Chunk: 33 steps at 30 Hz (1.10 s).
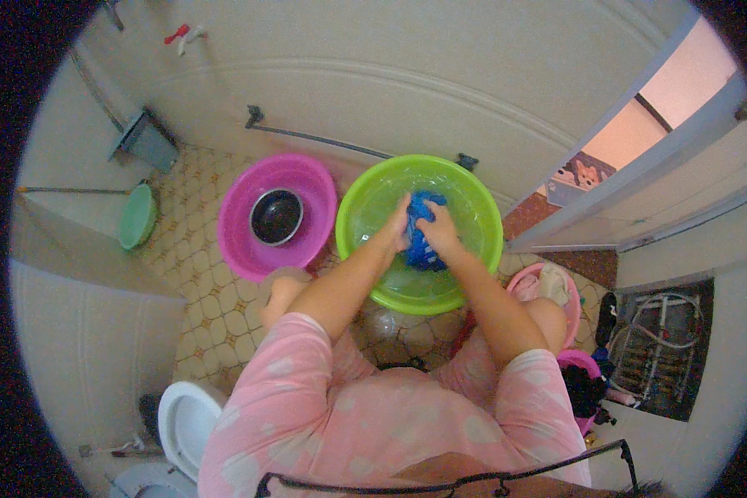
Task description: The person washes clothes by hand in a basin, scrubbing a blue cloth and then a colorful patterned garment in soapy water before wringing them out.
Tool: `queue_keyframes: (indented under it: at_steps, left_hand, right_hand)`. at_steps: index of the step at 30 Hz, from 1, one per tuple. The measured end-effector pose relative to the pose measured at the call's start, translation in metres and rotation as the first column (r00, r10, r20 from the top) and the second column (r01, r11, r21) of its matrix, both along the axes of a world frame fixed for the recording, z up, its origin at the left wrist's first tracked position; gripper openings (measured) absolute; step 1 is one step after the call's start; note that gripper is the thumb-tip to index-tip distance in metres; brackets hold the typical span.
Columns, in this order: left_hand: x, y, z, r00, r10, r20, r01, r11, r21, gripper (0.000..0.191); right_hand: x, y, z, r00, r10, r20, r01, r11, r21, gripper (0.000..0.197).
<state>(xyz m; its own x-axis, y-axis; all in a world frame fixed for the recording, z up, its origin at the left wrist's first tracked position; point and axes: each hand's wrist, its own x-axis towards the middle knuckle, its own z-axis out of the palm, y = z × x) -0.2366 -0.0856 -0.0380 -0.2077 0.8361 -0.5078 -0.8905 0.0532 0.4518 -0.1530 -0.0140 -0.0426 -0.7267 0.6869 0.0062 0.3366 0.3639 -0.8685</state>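
Note:
A bunched blue cloth (424, 246) is between my hands, inside a lime-green plastic basin (347, 246) that holds water. My left hand (402, 225) grips the cloth along its left side. From the right, my right hand (437, 225) presses its curled fingers into the upper part. The lower end of the cloth hangs towards the water and bears some white marks. What the fingertips do beneath the folds is hidden.
Left of the green basin stands a magenta basin (233, 230) with a dark round bowl (276, 217) in it. At right are a pink basin (574, 311) with laundry and a magenta container (588, 359) of dark cloth. A toilet (190, 423) is at lower left.

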Motion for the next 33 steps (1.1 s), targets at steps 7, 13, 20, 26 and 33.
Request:
queue_keyframes:
  at_steps: [7, 13, 20, 26, 33]
  left_hand:
    - [-0.034, 0.005, -0.036, 0.999, 0.033, 0.015, -0.036, 0.98, 0.194, 0.047]
    - [-0.025, 0.007, -0.04, 0.999, 0.037, 0.029, -0.04, 0.993, 0.11, 0.034]
    - [0.017, 0.006, 0.017, 0.991, 0.131, -0.037, -0.126, 0.987, 0.104, 0.031]
    - [0.003, -0.002, 0.028, 0.427, 0.035, -0.904, -0.353, 0.926, -0.131, 0.038]
    - [-0.007, -0.029, -0.003, -0.184, -0.442, -0.878, -0.326, 0.87, -0.37, 0.067]
  right_hand:
    - [0.006, -0.04, 0.056, 0.965, 0.15, -0.215, -0.118, 0.981, 0.154, 0.03]
    - [0.008, -0.037, 0.06, 0.948, 0.297, -0.116, -0.265, 0.936, 0.231, 0.03]
    - [0.001, 0.001, 0.049, 0.979, -0.053, 0.196, -0.007, 0.956, 0.294, 0.036]
    - [0.009, 0.018, 0.027, 0.992, -0.048, 0.117, 0.026, 0.983, 0.184, 0.036]
    - [0.02, 0.015, 0.006, 0.955, 0.016, 0.297, -0.141, 0.904, 0.403, 0.059]
